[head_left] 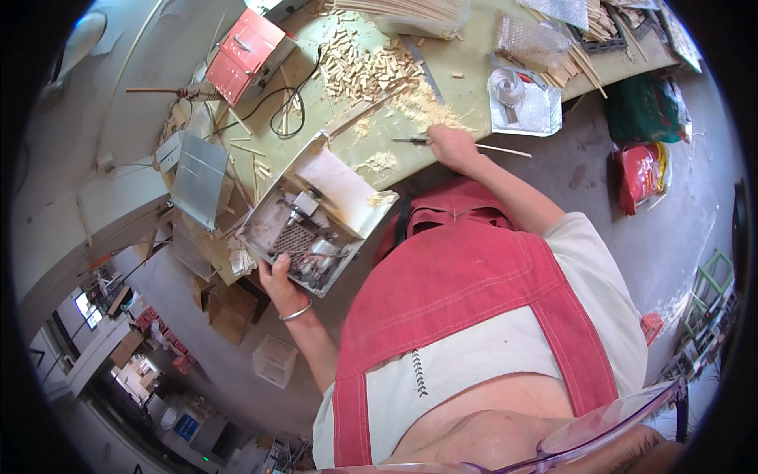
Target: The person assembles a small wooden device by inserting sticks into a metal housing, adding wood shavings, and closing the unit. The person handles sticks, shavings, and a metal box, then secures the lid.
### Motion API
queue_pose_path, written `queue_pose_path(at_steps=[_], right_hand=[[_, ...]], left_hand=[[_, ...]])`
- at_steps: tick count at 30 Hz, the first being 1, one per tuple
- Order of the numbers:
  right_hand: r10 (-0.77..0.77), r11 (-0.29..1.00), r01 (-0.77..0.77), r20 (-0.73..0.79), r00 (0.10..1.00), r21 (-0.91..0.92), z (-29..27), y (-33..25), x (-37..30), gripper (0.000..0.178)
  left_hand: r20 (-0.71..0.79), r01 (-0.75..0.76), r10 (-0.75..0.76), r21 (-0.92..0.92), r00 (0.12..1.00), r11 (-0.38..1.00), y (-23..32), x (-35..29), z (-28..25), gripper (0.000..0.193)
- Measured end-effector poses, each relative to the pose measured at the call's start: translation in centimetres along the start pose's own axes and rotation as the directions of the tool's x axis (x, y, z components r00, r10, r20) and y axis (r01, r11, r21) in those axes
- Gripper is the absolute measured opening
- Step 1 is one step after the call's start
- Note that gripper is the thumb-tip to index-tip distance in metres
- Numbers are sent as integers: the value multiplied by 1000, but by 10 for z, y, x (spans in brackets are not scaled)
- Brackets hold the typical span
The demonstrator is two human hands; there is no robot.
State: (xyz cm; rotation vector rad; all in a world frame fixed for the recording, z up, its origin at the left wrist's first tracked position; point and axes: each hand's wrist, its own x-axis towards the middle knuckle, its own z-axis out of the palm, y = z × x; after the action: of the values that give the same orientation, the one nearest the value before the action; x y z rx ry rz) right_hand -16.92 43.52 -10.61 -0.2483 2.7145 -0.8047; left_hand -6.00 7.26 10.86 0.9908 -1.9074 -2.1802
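My left hand (280, 286) grips the lower edge of an open metal machine housing (347, 186), which is tilted at the table's edge. Inside it show a small motor (322, 248), a perforated plate (290, 239) and wiring; pale sawdust lies on its inner wall. Closed at the table's front edge, my right hand (455, 148) holds a thin tool with a dark tip (410, 141) pointing left. A slim wooden stick (505, 150) pokes out on the hand's other side; whether it belongs to the tool I cannot tell.
On the green table (395, 162) lie a heap of short wooden pieces (367, 71), sawdust (430, 109), a metal ruler (425, 69) and a black cable (288, 118). A red metal box (246, 55) stands far left. A silver foil-lined tray (525, 107) sits right; bags (643, 170) rest beyond.
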Motion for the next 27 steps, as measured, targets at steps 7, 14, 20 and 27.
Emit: queue_pose_path(at_steps=[7,14,20,27], right_hand=[[-86,984,115,193,977,-140,40,20,35,14],[-27,996,52,310,950,-74,8,42,44,23],[185,979,-191,83,979,68,-30,77,25,32],[494,855,-489,13,869,175,-44,97,36,36]], left_hand=[[-18,87,-87,30,996,996,-44,-5,64,44],[-43,176,-176,-3,983,984,-87,7,91,42],[38,245,-244,-35,969,969,-135,52,100,42],[161,349,-343,-9,925,937,-171,107,110,34]])
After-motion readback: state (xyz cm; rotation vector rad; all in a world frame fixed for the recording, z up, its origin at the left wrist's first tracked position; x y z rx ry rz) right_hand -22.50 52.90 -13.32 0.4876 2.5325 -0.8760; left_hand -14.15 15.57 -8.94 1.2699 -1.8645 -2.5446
